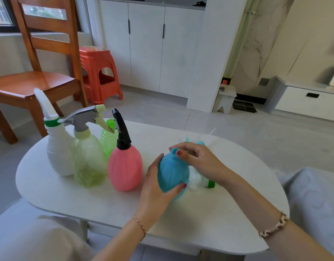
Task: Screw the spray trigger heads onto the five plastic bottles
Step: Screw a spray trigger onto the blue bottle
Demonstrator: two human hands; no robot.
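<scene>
the blue egg-shaped plastic bottle stands near the middle of the white oval counter, its neck open and no head on it yet. the left hand wraps its belly, fingers curled round, probably to keep it from turning. the right hand rests at the neck, fingertips on the rim; whether it grips anything behind is hidden. just behind and right lie loose trigger heads, a pale blue one and a white one with a green collar. to the left stand the pink bottle with black head, the clear yellowish bottle and the white bottle, all capped; the green ribbed bottle behind looks uncapped.
</scene>
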